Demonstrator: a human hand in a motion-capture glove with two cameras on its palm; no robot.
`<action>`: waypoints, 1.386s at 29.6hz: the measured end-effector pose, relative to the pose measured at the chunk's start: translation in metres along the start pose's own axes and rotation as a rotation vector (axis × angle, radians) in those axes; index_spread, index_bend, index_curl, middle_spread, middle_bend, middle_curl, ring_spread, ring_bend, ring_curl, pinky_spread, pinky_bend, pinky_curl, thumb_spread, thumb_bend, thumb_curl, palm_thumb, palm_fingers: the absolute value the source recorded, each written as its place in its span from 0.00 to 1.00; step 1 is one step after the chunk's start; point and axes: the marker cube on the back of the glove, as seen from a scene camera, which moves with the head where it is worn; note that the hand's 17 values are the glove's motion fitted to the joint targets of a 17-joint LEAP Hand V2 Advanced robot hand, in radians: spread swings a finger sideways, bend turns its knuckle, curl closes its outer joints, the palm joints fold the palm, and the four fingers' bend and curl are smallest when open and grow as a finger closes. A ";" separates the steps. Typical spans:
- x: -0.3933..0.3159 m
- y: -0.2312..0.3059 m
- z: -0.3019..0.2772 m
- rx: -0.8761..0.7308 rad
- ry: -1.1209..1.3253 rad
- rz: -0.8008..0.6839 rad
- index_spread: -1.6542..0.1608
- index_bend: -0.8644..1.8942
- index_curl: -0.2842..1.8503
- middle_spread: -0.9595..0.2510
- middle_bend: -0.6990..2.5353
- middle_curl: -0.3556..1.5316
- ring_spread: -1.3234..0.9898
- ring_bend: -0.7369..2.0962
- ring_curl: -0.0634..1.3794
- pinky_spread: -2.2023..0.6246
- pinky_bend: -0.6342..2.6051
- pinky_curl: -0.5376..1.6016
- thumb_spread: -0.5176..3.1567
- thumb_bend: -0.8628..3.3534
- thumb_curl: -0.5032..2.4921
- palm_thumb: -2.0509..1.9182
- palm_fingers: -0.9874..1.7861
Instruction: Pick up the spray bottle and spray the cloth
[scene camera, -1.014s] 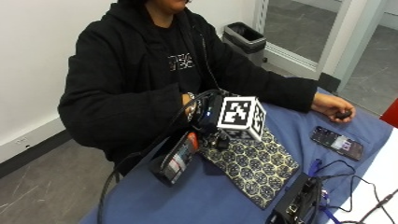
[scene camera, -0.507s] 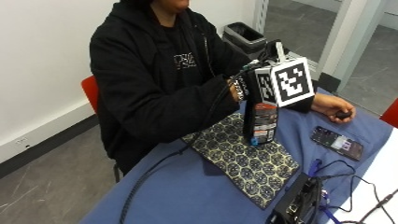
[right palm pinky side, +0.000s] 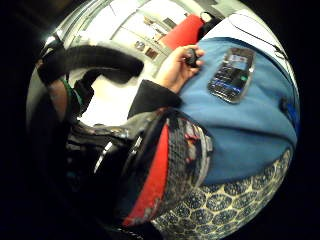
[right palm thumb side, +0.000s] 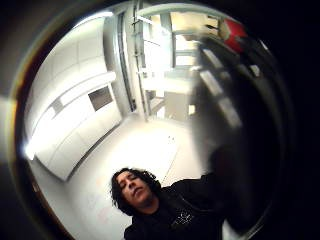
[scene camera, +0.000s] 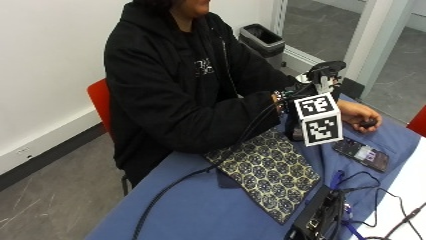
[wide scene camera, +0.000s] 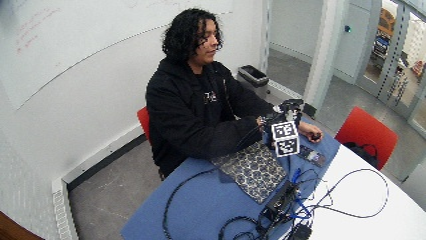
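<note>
Hand (scene camera: 293, 93) closed round the bottle (scene camera: 326, 70), mostly hidden behind the glove's gear, so finger placement on the trigger not readable. Bottle off the worktop (scene camera: 200, 210) and roughly upright, black spray head uppermost, hanging above the far corner of the cloth (scene camera: 266, 170). From the little-finger palm view: red-and-patterned bottle body (right palm pinky side: 170, 165) pressed close to the palm, patterned cloth (right palm pinky side: 235, 200) below its base, blue worktop beyond. Cloth lying flat and spread, one edge near the person, the other toward the cables. Bare left hand (scene camera: 359, 120) resting apart on the worktop, curled on some small dark item, beside a phone (scene camera: 363, 152).

Step in hand, by judgement: pickup done, aiming and squeezing to come.

- Turn the wrist first so the nozzle faces down at the cloth's middle; its heading now looks sideways or away, though hard to tell for sure.
- Bring the bottle back toward the cloth's centre rather than spraying from over the far corner, or mist likely to land on the phone and the electronics at the worktop's edge.
- Lower somewhat before squeezing, to narrow the spread.
- Slide the index finger onto the trigger without shifting the other fingers off the neck; a tall bottle held high on its body apt to swing when the trigger goes.
- Tilt only partway, so the pickup tube stays in liquid.
- Leave the left hand where it lies, clear of the spray.
</note>
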 end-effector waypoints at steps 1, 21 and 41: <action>0.001 0.000 0.002 0.002 0.009 -0.009 0.79 0.37 0.38 0.68 0.41 0.51 0.50 0.51 0.39 0.70 0.34 0.46 0.48 0.20 0.39 0.78 0.80; 0.012 0.012 0.000 -0.063 0.083 -0.031 0.78 0.37 0.37 0.66 0.41 0.51 0.49 0.52 0.39 0.69 0.35 0.46 0.48 0.20 0.38 0.76 0.78; -0.021 0.099 -0.060 -0.231 0.762 0.345 0.75 0.37 0.31 0.83 0.26 0.40 0.58 0.37 0.29 0.82 0.38 0.45 0.48 0.20 0.34 0.73 0.48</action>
